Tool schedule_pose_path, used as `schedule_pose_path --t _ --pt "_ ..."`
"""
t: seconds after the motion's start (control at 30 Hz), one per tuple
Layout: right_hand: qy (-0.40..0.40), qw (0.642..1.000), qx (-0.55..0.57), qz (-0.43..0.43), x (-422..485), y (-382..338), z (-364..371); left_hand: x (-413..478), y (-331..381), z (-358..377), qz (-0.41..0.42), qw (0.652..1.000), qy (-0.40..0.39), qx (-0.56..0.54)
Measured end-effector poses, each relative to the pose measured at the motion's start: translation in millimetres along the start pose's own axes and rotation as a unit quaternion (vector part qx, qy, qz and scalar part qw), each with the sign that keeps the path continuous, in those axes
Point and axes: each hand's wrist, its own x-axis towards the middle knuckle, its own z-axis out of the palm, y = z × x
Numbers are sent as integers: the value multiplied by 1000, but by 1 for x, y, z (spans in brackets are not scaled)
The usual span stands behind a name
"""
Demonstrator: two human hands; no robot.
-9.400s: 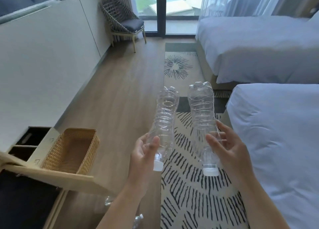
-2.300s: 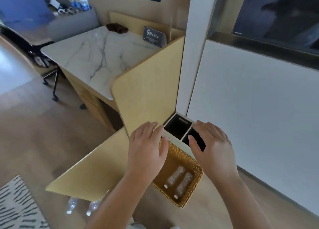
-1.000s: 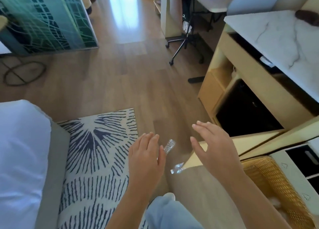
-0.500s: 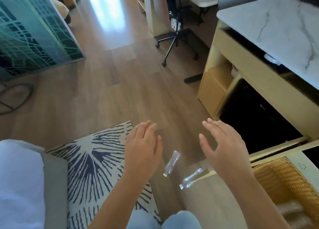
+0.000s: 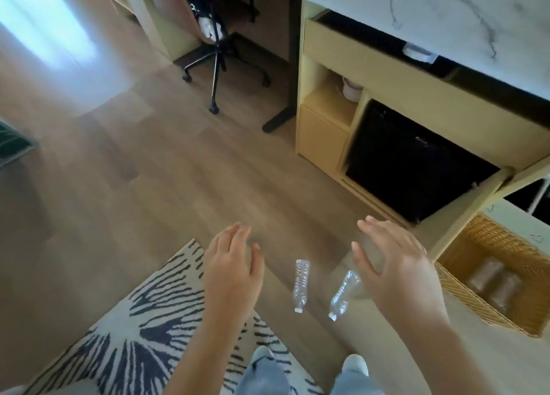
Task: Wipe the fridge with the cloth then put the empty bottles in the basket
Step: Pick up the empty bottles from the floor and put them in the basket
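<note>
Two clear empty bottles lie on the wood floor between my hands: one bottle (image 5: 300, 284) nearer my left hand, a second bottle (image 5: 342, 295) partly under my right hand. My left hand (image 5: 233, 271) hovers open, palm down, above the rug's edge. My right hand (image 5: 393, 266) is open too, fingers spread, holding nothing. The wicker basket (image 5: 464, 290) stands at the right with two bottles (image 5: 491, 281) lying inside. The black fridge (image 5: 410, 162) sits in the cabinet, its wooden door (image 5: 464, 213) swung open.
A marble-topped cabinet (image 5: 446, 14) stands at the upper right. An office chair base (image 5: 220, 64) is behind. A striped rug (image 5: 125, 329) covers the floor at lower left. My feet (image 5: 354, 365) show at the bottom edge.
My view swung from the basket to the floor and moved closer. Both hands stay open, and the two bottles on the floor now lie between them.
</note>
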Motion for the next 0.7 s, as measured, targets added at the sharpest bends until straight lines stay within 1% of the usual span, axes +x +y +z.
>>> schedule_pose_path --t 0.13,0.27,0.43,0.57,0.7 --pt "5 1000 -2 30 -9 4 57 16 -38 35 47 999 -22 -6" --pt "7 998 -7 60 -26 33 121 13 -74 98 42 997 -56 -23" --pt "-4 997 -28 70 -55 93 213 -8 -114 203 22 994 -86 -57" --pt "-20 997 -35 71 -87 152 285 -31 -144 292 16 992 -104 -63" --pt "-32 994 -38 100 -123 213 352 -56 -170 374 0 990 -121 -71"
